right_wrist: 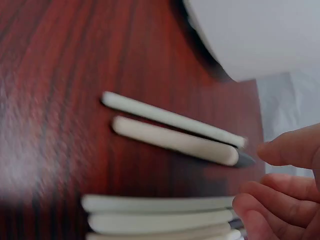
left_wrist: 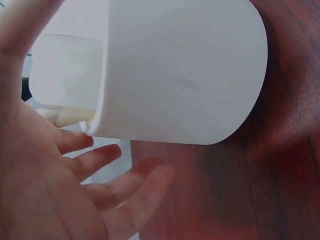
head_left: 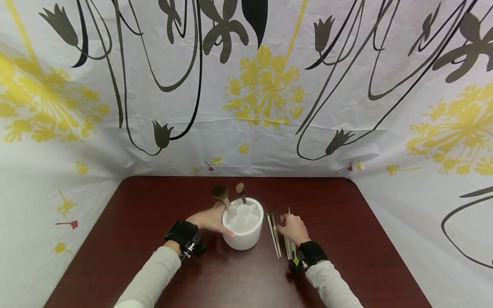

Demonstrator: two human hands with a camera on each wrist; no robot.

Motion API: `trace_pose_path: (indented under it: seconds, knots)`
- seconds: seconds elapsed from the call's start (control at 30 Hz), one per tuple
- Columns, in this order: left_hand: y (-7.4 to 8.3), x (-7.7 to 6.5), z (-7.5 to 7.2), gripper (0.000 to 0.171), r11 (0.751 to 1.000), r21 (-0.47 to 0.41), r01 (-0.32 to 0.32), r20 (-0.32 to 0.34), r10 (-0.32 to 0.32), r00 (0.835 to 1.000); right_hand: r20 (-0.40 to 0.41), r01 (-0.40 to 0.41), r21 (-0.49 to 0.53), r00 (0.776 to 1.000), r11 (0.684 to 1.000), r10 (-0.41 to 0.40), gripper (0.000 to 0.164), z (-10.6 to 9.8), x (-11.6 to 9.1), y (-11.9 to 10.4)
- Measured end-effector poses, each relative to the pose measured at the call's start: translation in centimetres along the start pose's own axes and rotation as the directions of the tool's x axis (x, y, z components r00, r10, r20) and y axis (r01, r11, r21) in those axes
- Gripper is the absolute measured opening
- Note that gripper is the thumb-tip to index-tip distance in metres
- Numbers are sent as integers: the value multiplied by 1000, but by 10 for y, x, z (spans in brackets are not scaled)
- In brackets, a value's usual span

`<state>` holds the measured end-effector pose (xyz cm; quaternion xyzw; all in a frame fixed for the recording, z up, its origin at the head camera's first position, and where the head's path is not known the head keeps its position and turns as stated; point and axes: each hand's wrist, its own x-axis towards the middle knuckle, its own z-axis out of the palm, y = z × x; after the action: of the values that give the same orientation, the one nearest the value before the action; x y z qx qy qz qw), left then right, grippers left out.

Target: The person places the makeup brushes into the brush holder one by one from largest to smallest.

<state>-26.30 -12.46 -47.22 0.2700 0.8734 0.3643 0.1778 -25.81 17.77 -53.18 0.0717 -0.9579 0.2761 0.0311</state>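
A round white holder (head_left: 252, 234) with several compartments stands upright on the table. Two makeup brushes, a wide dark-headed brush (head_left: 221, 192) and a smaller tan-headed brush (head_left: 240, 188), stick up from its far side. My left hand (head_left: 211, 219) holds the holder from the left, thumb along the near side and fingers behind; in the left wrist view the other fingers spread below the white wall (left_wrist: 185, 70). My right hand (head_left: 294, 229) is over the tips of several pale-handled brushes (right_wrist: 160, 222). Its thumb and fingers are apart, with nothing visible between them.
Two more pale brushes (right_wrist: 175, 142) lie side by side between the holder and my right hand. The dark red-brown table (head_left: 173, 188) ends at a white patterned cloth (head_left: 246, 158) behind it and at the sides.
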Motion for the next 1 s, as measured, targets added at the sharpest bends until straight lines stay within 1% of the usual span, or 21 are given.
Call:
trace_pose_path:
  seconds: [0.17,0.23,0.33,0.43,0.57,0.63,0.7,0.87,1.0]
  knots:
    - [-7,4,5,105,992,-84,-92,-11,92,996,32,-2,-39,999,999,3,12,11,1,-5]
    - [-9,6,8,105,987,-112,-112,-11,112,994,40,-3,-57,999,998,5,11,14,2,-5]
    - [-10,8,10,108,987,-110,-120,-21,118,993,36,-15,-85,999,996,18,10,17,4,-4]
    - [-11,9,11,109,988,-106,-109,-34,106,994,27,-20,-103,999,994,23,12,19,5,-4]
    - [-12,11,13,112,991,-103,-86,-49,81,995,35,-11,-77,999,997,14,27,21,4,-7]
    - [-11,10,14,115,990,-120,-78,-55,71,996,45,-6,-63,999,998,8,35,21,4,-8]
    - [-10,10,15,117,989,-135,-51,-51,44,998,41,-3,-56,999,998,5,38,21,3,-10]
    - [-8,8,16,123,988,-150,36,-26,-40,999,25,-22,-60,999,998,23,39,22,4,-12]
    - [-8,7,16,122,985,-161,62,-18,-65,998,21,-17,-58,1000,998,18,38,23,5,-12]
